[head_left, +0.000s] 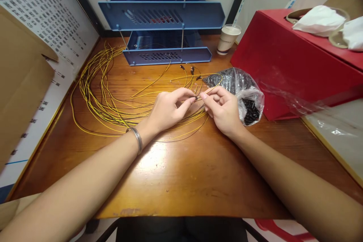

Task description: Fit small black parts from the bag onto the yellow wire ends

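While both hands meet at the middle of the wooden table [176, 181], look at what crowds them: a blue tiered tray rack [161, 15] stands at the back, a paper cup [228, 39] just to its right, and a big red box [295, 68] fills the right side with white tissue [319, 20] lying on top. Cardboard [19, 83] leans in on the left beside a printed sheet [42, 15]. A clear plastic bag [241, 90], lying open against the red box, holds a heap of small black parts [249, 107]. Loose yellow wires [107, 98] loop across the table's left half and run under the wrists. The left hand [167, 109], a metal bangle [135, 138] on its wrist, pinches one wire end between thumb and forefinger; the right hand [222, 109] pinches a thin yellow wire [210, 89] just opposite, fingertips nearly touching, right beside the bag.
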Demonstrator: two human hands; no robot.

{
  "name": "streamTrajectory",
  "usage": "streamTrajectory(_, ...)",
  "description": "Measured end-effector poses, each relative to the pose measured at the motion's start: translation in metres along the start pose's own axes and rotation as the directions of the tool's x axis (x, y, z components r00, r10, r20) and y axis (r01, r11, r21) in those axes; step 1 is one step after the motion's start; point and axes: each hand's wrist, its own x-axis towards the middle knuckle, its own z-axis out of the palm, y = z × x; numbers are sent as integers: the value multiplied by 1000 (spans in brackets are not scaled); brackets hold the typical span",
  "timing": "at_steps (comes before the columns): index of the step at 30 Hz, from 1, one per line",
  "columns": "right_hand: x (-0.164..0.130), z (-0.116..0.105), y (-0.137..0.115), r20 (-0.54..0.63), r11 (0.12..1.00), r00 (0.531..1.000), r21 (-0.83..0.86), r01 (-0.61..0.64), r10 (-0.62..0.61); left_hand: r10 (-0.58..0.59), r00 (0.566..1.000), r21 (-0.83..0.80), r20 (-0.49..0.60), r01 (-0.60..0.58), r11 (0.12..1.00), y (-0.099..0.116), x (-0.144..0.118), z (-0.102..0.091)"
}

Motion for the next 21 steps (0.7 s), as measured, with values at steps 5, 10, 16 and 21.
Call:
streamTrajectory(5,1,0,1,-41,999,999,34,10,-8,-12,1000,14,-5,12,1000,0,0,0)
streamTrajectory(10,2,1,2,-22,1000,1000,23,6,-6,-6,1000,10,25,5,1000,-1,0,-1)
streamTrajectory(16,0,1,1,10,999,1000,-26,18,-18,13,1000,4,28,-13,1000,-1,-1,0)
streamTrajectory(21,0,0,1,-63,999,998,33,32,-30,15,1000,9,15,-15,1000,-3,-1,1)
